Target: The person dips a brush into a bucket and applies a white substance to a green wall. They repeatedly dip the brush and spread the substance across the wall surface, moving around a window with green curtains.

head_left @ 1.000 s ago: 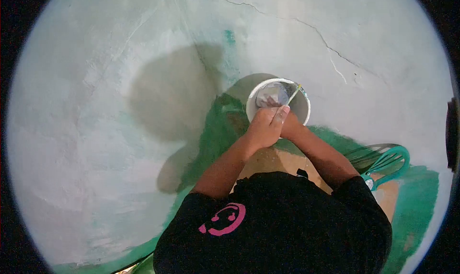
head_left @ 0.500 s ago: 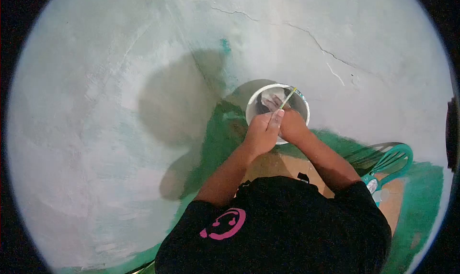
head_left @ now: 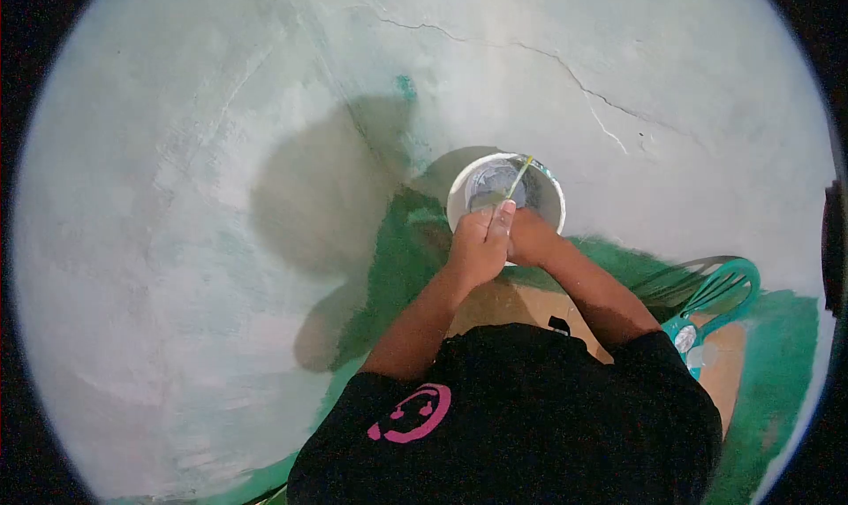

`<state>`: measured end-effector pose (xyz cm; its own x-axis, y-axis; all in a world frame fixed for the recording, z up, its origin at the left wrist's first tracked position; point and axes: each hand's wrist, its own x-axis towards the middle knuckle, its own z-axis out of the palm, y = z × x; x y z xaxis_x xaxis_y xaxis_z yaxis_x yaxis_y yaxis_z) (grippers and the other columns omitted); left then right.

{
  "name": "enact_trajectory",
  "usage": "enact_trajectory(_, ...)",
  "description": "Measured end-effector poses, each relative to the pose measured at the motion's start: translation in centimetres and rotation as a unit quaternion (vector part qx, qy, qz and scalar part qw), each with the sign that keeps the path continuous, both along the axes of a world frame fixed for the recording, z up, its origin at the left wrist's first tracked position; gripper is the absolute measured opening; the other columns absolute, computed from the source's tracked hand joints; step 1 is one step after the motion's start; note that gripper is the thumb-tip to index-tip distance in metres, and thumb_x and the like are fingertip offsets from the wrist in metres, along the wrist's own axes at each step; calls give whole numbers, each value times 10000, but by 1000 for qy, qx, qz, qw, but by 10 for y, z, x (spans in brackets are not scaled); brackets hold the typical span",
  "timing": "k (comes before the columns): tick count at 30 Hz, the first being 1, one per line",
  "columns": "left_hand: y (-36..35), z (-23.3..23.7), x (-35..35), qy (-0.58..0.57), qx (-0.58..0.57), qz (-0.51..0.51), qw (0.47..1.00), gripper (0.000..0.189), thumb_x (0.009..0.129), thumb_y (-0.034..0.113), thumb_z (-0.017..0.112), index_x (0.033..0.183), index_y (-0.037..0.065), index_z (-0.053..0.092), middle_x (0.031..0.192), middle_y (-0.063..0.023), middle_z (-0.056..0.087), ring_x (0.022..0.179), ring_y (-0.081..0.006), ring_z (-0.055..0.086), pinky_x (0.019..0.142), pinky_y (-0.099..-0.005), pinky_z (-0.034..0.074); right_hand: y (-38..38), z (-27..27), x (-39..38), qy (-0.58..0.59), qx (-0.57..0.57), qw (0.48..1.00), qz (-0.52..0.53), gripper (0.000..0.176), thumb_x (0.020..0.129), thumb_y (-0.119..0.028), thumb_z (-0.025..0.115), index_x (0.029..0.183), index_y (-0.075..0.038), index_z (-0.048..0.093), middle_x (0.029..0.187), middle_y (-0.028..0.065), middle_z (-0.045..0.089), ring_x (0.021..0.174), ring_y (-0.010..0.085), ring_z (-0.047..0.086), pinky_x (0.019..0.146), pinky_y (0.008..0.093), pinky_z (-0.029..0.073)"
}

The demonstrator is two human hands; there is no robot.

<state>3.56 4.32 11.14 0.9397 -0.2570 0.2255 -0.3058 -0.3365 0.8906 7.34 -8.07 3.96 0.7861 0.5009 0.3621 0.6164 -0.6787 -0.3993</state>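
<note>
A round white bucket [head_left: 558, 196] stands in front of me, with greyish contents low inside. My left hand [head_left: 481, 244] is over its near left rim, thumb and fingers closed on a thin pale stick [head_left: 518, 179] with a yellowish tip that slants up toward the far rim. Beside it, my right hand [head_left: 530, 235] reaches down into the bucket, close against the left one. Its fingers are mostly hidden, and what it holds, if anything, cannot be made out.
A green slotted object [head_left: 740, 284], perhaps a fan, lies at the right on a tan surface [head_left: 730, 364]. Around the bucket spreads a cracked pale surface [head_left: 177, 266] with green painted patches [head_left: 782, 364]. Dark shadows fall to the left.
A whitish thing seen inside the bucket near my right hand is out of sight now, and the greyish bottom shows. My right hand sits slightly lower. The bucket appears slightly further left.
</note>
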Motion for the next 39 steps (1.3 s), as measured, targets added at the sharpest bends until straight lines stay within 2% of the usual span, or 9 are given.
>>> enact_trajectory(12,-1,7,5,-74,87,33,993,374,883,279,409,719,-22,560,563,-155,519,525,-236,504,549,-361,406,-1,-17,11,-145,-21,989,-32,199,674,-120,544,845,-32,594,788,178,590,762,332,583,670,413,489)
enact_trajectory(17,-3,-12,15,-26,44,62,997,408,876,318,419,688,-21,545,550,-136,496,507,-231,486,526,-361,379,-11,13,-1,69,-73,992,-81,221,673,-110,540,878,-44,591,808,184,590,755,335,586,708,417,477)
enact_trajectory(22,-1,-25,18,-198,18,46,979,392,878,344,406,658,30,487,446,-29,374,418,-162,413,411,-327,326,-35,29,-37,-3,160,987,-25,298,667,-72,548,962,-41,581,876,197,588,766,319,591,695,394,478)
enact_trajectory(24,4,-14,11,282,-242,-3,928,337,877,353,403,635,118,406,435,24,280,362,-113,322,343,-277,240,-48,37,-55,36,205,978,-10,302,681,-51,548,982,-41,578,913,183,593,781,303,597,710,380,481)
enact_trajectory(26,9,-12,8,304,-266,-32,914,340,877,360,403,618,142,367,441,42,247,358,-89,266,339,-258,194,-57,26,-64,68,254,965,1,307,695,-29,548,1001,-41,574,949,168,597,797,288,604,724,367,485)
enact_trajectory(29,6,-9,7,354,-312,-66,879,347,873,378,403,607,164,342,448,59,216,355,-69,199,338,-240,143,-74,0,-72,61,441,892,81,213,773,-26,502,981,-39,542,1037,162,568,862,273,588,701,360,507)
enact_trajectory(31,3,-11,9,387,-331,-92,856,345,870,389,404,614,162,355,450,58,218,355,-73,188,341,-241,138,-81,-5,-86,262,657,702,-81,280,820,-109,498,1095,-64,465,1116,159,512,857,272,582,673,367,533)
enact_trajectory(34,-9,-22,17,436,-382,-137,803,336,860,398,416,617,172,366,457,61,208,365,-72,175,350,-236,139,-107,-18,-89,298,784,538,-86,376,833,-223,499,1162,-80,388,1108,164,497,837,254,586,628,359,547)
enact_trajectory(39,-31,-37,10,422,-454,-164,768,316,874,330,410,608,174,338,479,59,197,392,-67,170,374,-233,149,-139,-12,-97,297,838,430,-158,346,847,-274,422,1142,-94,397,929,156,511,659,209,571,617,351,546)
